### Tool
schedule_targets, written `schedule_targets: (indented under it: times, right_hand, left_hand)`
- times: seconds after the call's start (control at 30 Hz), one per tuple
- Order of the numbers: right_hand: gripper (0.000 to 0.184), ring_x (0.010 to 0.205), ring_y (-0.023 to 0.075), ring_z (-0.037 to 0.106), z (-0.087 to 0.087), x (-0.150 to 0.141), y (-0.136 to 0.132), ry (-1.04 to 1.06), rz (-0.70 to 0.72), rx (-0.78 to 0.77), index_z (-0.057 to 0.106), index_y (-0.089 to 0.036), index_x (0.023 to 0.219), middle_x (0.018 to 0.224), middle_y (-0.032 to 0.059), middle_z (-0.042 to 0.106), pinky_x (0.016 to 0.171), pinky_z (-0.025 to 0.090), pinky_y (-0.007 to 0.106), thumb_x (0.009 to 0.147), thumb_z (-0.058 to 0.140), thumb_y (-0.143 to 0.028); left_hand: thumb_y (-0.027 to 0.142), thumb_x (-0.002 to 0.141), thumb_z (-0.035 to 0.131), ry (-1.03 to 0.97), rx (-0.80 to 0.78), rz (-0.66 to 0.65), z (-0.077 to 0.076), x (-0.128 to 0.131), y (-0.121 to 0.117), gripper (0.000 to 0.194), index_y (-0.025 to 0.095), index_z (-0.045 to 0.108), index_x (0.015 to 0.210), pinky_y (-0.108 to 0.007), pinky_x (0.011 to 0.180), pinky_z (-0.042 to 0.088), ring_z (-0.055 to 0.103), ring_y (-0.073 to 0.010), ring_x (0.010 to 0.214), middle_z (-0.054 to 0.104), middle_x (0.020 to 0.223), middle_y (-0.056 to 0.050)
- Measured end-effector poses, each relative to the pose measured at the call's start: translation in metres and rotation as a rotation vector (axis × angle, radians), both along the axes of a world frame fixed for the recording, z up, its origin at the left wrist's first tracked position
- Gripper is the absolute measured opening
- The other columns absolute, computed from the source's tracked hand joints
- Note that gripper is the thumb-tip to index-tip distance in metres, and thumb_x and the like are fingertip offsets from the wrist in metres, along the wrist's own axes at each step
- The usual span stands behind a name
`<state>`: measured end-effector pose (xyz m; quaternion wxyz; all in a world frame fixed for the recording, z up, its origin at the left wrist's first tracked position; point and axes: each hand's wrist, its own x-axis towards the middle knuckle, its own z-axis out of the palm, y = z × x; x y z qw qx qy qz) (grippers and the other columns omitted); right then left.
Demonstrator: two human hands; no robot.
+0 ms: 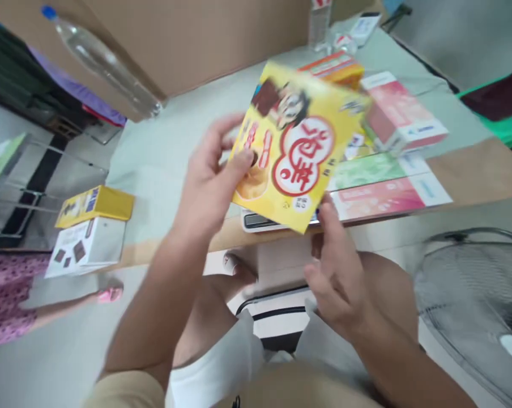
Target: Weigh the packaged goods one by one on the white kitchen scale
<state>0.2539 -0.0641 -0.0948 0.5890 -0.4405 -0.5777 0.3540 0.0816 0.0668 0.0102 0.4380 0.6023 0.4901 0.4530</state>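
My left hand (216, 175) grips a yellow snack box (277, 147) by its left side, thumb on the front face. The box is tilted above the table's front edge and carries a cartoon figure and red Chinese lettering. By its lower right corner is my right hand (338, 266), thumb and fingers apart. Its fingertips are close to the box's edge; whether they touch it I cannot tell. Partly hidden beneath the box is a white object with a dark strip (260, 220). Pink and green cartons (379, 190) lie to the right.
A pink-and-white box (404, 110) and an orange box (336, 67) stand behind. At left are a yellow box (97, 204) and a white box (88, 243) by the table edge. A large bottle (107, 65) stands at back left. A fan (472, 300) is at right; another person's leg (64, 309) shows at left.
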Motion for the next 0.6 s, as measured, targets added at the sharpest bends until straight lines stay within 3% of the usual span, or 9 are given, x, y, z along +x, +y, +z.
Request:
schedule_targets:
  times: [0.1, 0.2, 0.33, 0.47, 0.6]
  right_hand:
    - [0.081, 0.166, 0.0285, 0.026, -0.013, -0.036, 0.006, -0.172, 0.107, 0.065, 0.022, -0.038, 0.169, 0.179, 0.0011, 0.024, 0.134, 0.030, 0.058, 0.099, 0.060, -0.028]
    - [0.078, 0.165, 0.0318, 0.028, -0.030, -0.055, 0.017, -0.301, 0.045, 0.034, 0.028, -0.034, 0.168, 0.179, 0.0078, 0.025, 0.132, 0.033, 0.061, 0.098, 0.062, -0.031]
    - [0.074, 0.164, 0.0359, 0.028, -0.039, -0.058, 0.024, -0.369, -0.053, -0.057, 0.035, -0.034, 0.166, 0.178, 0.0102, 0.027, 0.127, 0.036, 0.068, 0.097, 0.062, -0.033]
    - [0.073, 0.166, 0.0383, 0.021, -0.044, -0.050, 0.025, -0.320, -0.125, -0.115, 0.044, -0.031, 0.160, 0.179, 0.0101, 0.024, 0.122, 0.046, 0.065, 0.091, 0.067, -0.033]
    - [0.074, 0.167, 0.0383, 0.020, -0.055, -0.046, 0.021, -0.289, -0.107, -0.123, 0.039, -0.029, 0.162, 0.180, 0.0121, 0.020, 0.105, 0.062, 0.056, 0.093, 0.065, -0.031]
  left_hand:
    - [0.045, 0.088, 0.076, -0.130, -0.095, 0.209, -0.062, -0.040, -0.016, 0.046, 0.030, 0.062, 0.129, -0.037, 0.080, 0.066, 0.077, -0.0264, 0.101, 0.073, 0.122, -0.007]
    - [0.041, 0.092, 0.067, -0.090, -0.164, 0.257, -0.099, -0.051, -0.018, 0.047, 0.027, 0.059, 0.136, -0.041, 0.093, 0.065, 0.074, -0.0278, 0.114, 0.071, 0.130, -0.010]
    - [0.039, 0.091, 0.064, 0.061, -0.107, 0.147, -0.115, -0.055, -0.018, 0.053, 0.023, 0.060, 0.142, -0.051, 0.125, 0.043, 0.056, -0.0325, 0.144, 0.064, 0.150, -0.012]
    - [0.051, 0.092, 0.059, 0.093, -0.103, 0.157, -0.127, -0.060, -0.023, 0.070, 0.017, 0.048, 0.152, -0.055, 0.129, 0.036, 0.047, -0.0353, 0.152, 0.052, 0.161, -0.018]
    - [0.057, 0.094, 0.054, 0.073, -0.074, 0.146, -0.133, -0.064, -0.022, 0.066, 0.016, 0.054, 0.146, -0.054, 0.128, 0.038, 0.050, -0.0338, 0.149, 0.055, 0.157, -0.019]
